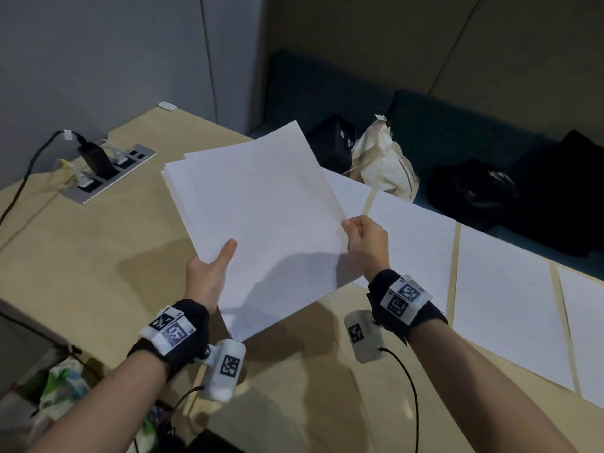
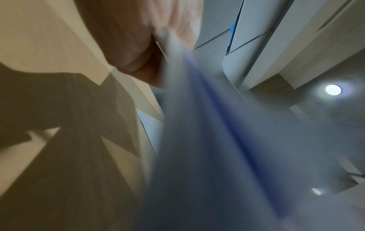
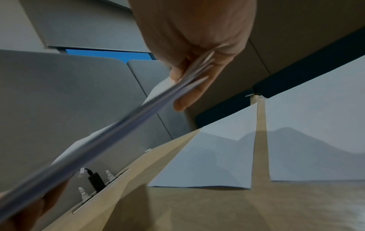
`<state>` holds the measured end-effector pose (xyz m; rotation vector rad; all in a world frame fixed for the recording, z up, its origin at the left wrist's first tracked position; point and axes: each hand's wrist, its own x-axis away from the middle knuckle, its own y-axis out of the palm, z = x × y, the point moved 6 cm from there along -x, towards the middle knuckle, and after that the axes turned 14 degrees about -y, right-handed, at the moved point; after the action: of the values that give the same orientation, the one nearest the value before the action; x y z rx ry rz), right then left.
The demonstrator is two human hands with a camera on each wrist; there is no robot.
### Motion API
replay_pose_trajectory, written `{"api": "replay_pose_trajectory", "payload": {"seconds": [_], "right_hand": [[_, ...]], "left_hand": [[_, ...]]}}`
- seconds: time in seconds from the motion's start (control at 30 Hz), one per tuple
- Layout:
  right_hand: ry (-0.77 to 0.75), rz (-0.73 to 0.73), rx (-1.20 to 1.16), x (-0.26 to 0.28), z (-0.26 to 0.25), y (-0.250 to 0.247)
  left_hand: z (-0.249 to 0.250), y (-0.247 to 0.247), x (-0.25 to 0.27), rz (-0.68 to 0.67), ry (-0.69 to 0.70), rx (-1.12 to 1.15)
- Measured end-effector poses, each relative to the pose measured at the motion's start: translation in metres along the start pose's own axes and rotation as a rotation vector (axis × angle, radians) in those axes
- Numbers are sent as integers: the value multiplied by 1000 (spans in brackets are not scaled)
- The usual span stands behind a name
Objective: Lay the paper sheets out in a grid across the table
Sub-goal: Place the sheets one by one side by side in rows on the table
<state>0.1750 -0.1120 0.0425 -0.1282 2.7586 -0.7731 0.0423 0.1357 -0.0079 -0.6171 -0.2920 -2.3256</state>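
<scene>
I hold a stack of white paper sheets (image 1: 261,210) above the light wooden table (image 1: 98,250). My left hand (image 1: 212,266) grips the stack's near left edge, thumb on top. My right hand (image 1: 362,237) pinches the right edge; the right wrist view shows its fingers (image 3: 185,100) curled round the stack's edge (image 3: 118,121). A row of single sheets lies flat along the table's right side: one (image 1: 411,233) just past my right hand, another (image 1: 503,302) to its right, a third (image 1: 588,328) at the frame edge. The left wrist view shows only blurred paper (image 2: 197,140).
A power strip (image 1: 108,171) with a black adapter and cables is set into the table at the far left. Beyond the far edge a dark bench holds a black box (image 1: 333,145), a cream cloth bag (image 1: 382,158) and black bags (image 1: 474,191).
</scene>
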Motion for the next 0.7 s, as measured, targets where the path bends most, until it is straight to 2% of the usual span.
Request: {"api": "replay_pose_trajectory", "payload": {"seconds": [0.17, 0.37, 0.6, 0.7], "right_hand": [[59, 22, 7, -8, -2, 8], [190, 183, -46, -39, -1, 30], [356, 295, -128, -75, -3, 95], [416, 292, -124, -83, -6, 125]], "left_hand": [[-2, -19, -6, 28, -33, 4], [20, -60, -37, 46, -37, -24], [55, -133, -81, 140, -15, 8], [63, -169, -96, 205, -24, 50]]}}
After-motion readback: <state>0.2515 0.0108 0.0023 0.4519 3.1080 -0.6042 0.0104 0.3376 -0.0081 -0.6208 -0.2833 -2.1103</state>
